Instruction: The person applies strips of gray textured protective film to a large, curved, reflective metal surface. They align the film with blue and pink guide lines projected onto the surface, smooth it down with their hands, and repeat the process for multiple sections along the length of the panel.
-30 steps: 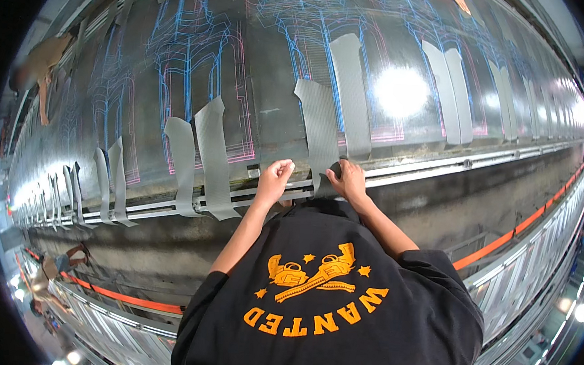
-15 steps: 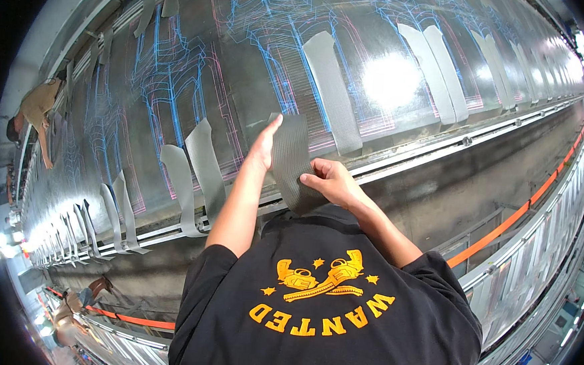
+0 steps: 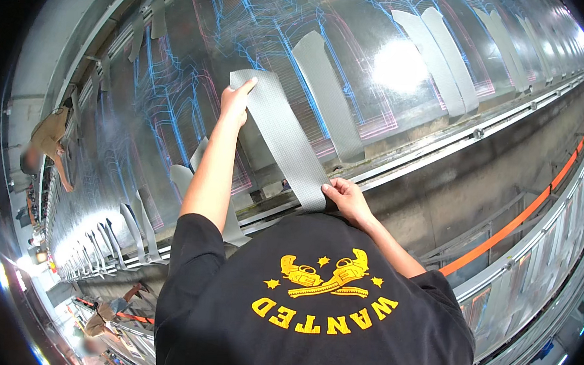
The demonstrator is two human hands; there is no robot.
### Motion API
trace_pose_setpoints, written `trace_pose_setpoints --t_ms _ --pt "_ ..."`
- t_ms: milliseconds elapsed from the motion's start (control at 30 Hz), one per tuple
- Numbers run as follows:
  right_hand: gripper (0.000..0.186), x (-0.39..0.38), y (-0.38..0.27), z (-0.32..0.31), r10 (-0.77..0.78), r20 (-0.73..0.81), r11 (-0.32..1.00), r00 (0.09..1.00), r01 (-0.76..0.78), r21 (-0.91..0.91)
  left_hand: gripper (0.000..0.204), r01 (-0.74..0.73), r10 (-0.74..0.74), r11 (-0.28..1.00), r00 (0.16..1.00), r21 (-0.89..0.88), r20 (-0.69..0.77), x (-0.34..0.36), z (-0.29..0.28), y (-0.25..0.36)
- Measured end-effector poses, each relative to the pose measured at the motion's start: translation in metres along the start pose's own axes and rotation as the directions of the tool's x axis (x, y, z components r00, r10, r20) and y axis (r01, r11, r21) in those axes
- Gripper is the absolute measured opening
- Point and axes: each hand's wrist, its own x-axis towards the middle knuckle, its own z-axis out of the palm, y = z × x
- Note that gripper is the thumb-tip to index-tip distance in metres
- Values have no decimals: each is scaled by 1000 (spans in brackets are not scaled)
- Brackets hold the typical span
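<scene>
A long grey ribbed fabric strip (image 3: 283, 135) stretches between my two hands over the near side of the long table (image 3: 388, 138). My left hand (image 3: 237, 102) is closed on its far left corner, thumb on top. With thumb and fingers pinched, my right hand (image 3: 348, 201) grips the strip's near end, close to the table's edge. Blue and pink lines are marked on the dark tabletop, and the strip covers some of them. Just to the right of it lies another grey fabric piece (image 3: 324, 94), flat on the lines.
More grey pieces (image 3: 440, 61) lie in pairs along the table. A metal rail (image 3: 435, 143) runs along its near edge. An orange band (image 3: 502, 237) stretches beside another long table at right. One person (image 3: 52, 136) leans over the table at far left; another (image 3: 99, 321) is at lower left.
My left hand has moved away and to the left with the strip's far end. The strip, curled before, is now drawn out nearly flat. My right hand has come slightly nearer, still gripping its near end.
</scene>
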Motion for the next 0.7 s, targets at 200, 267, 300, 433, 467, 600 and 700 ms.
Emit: trace_pose_setpoints --t_ms 200,267,300,433,467,600,700 --pt "19 37 -1 -4 -44 -234 999 971 50 19 35 -110 127 949 991 294 -37 71 20 -21" --pt "19 53 -4 -3 -19 -297 999 955 30 31 38 -126 142 930 990 344 -23 90 31 -22" --pt "20 59 -6 -2 -20 -313 1000 950 24 9 38 -112 126 919 992 378 -12 100 34 -24" --pt "20 90 -12 1 3 -370 1000 929 0 10 41 -101 110 900 994 424 3 128 49 -26" --pt "19 95 -15 1 20 -382 1000 924 -16 14 41 -107 122 908 992 405 -11 134 51 -31" --pt "20 109 -15 0 30 -374 999 927 -24 21 39 -170 198 895 980 413 -24 153 43 -46" --pt "20 119 -10 -4 42 -394 999 918 -27 44 35 -189 244 826 969 531 -34 161 43 -49"
